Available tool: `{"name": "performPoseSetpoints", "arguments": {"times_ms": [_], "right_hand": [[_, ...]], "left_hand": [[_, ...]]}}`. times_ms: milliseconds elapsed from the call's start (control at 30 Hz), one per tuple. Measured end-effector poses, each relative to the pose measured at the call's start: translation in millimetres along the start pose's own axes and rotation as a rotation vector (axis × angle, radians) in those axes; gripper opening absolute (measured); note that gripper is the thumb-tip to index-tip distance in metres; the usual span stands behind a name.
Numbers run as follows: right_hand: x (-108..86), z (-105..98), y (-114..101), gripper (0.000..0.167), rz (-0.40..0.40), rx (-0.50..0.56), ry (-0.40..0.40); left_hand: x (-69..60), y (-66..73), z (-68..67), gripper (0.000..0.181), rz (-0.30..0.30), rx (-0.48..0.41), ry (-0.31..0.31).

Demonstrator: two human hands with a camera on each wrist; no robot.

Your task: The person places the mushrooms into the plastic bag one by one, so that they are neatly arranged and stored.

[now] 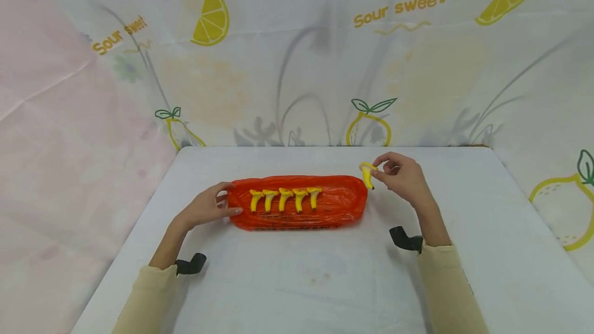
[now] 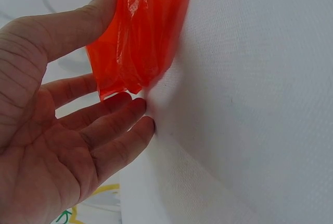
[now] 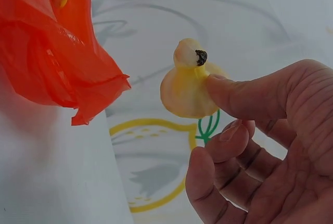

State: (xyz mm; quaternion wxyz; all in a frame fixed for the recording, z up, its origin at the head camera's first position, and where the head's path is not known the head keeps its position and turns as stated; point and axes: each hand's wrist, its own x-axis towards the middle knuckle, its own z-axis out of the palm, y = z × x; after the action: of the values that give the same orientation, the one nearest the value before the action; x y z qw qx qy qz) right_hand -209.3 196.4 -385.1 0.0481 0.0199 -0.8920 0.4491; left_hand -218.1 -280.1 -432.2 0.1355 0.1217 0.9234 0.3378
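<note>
Several yellow toy mushrooms [image 1: 284, 200] lie in a row on a long red tray-shaped thing covered in a crinkled plastic bag [image 1: 341, 201]. My left hand [image 1: 210, 205] holds its left end, thumb at the front and fingers at the back. In the left wrist view the thumb lies on the red plastic bag [image 2: 145, 31], the index finger partly behind it. Past the right end, my right hand [image 1: 405, 178] pinches another yellow toy mushroom [image 1: 368, 173] above the table. The right wrist view shows this mushroom's [image 3: 190, 91] dark stem end toward the camera.
The white table [image 1: 306, 282] reaches back to a hanging cloth [image 1: 287, 66] printed with lemons and lettering. Dark camera mounts [image 1: 406, 239] stick out from both wrists. The bag's loose corner [image 3: 101, 91] points toward the right hand.
</note>
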Motion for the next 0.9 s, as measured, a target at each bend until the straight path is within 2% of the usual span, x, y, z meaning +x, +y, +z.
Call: {"name": "performPoseSetpoints", "arguments": {"times_ms": [300,500,900], "right_hand": [[1.4,9,-3,0.017,-0.023,0.022,-0.014],[6.0,19,-6,0.016,-0.065,0.018,-0.034],[7.7,41,-10,0.016,-0.045,0.011,-0.066]], "left_hand": [[-0.1,0.8,-1.4,0.079,-0.003,0.005,-0.004],[-0.2,0.4,-2.7,0.078,-0.008,-0.002,-0.006],[0.7,-0.2,-1.5,0.078,-0.011,-0.003,-0.005]]}}
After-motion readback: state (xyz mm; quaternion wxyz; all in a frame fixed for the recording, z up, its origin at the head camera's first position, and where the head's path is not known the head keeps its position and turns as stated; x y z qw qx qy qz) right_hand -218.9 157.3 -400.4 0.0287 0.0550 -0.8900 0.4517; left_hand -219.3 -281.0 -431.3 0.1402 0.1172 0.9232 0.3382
